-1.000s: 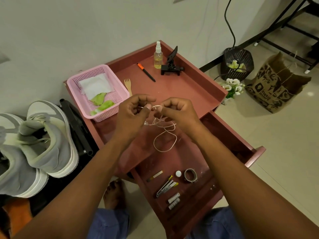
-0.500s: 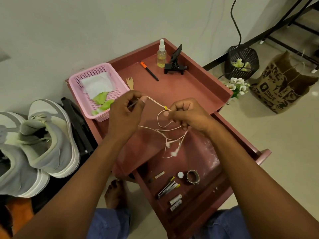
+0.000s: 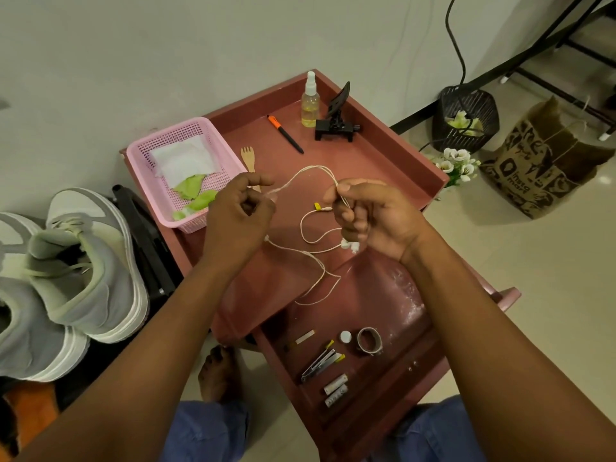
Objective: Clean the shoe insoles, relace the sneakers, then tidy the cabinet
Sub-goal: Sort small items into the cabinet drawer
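Sneakers (image 3: 83, 261), laced, are seen at nine o'clock; tidying is judged underway. An earphone cord (image 3: 313, 235) is pinched by left hand (image 3: 238, 221) and right hand (image 3: 370, 218) above the open drawer (image 3: 383, 388).

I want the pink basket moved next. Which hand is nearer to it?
Left. The left hand is right beside the pink basket; the right hand is farther off, across the cabinet top.

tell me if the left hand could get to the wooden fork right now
Probably not straight away. The wooden fork lies bare on the cabinet top just beyond the left hand, nothing between them, but that hand is pinching the earphone cord and would have to let go first.
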The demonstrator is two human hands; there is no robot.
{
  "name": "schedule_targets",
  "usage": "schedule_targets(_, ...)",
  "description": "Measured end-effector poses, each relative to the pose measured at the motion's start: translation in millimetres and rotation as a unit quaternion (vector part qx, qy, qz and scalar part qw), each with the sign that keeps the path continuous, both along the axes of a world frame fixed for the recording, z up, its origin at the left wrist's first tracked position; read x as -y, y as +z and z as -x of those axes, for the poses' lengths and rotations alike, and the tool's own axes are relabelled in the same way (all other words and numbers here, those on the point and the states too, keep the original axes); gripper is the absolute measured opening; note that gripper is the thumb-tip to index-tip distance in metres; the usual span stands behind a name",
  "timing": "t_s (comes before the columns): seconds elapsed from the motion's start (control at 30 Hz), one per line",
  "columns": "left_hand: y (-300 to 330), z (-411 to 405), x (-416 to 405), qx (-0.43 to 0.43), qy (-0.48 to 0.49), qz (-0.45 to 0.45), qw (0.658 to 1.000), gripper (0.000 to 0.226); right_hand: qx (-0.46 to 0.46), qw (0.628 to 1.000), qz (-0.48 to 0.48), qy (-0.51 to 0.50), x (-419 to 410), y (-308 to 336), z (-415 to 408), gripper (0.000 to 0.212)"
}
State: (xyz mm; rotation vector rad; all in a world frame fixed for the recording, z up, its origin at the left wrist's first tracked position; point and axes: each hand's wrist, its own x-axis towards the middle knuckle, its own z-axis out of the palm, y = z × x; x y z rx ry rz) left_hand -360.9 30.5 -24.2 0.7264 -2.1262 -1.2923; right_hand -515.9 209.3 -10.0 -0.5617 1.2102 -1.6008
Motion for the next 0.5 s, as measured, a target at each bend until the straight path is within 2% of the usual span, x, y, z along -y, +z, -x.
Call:
schedule_targets(0.07, -1, 0, -3, 0.016, -0.033, 0.015, 0.999, 0.026, 0.018, 1.000, 0.011, 0.009, 2, 2, -2, 0.025)
schedule_targets(0.23, -6, 3, -13, 0.035, -0.112, 0.049, 0.992, 0.022, 0.067, 0.996, 0.053, -0.003, 7, 6, -8, 0.023)
schedule_targets(0.33, -12, 4, -21, 0.080, -0.175, 0.079, 0.978, 0.031, 0.124, 0.986, 0.109, -0.016, 13, 8, -12, 0.022)
schedule_targets(0.5, -19, 5, -38, 0.138, -0.219, 0.127, 0.957, 0.016, 0.183, 0.965, 0.186, -0.027, 25, 9, -15, 0.023)
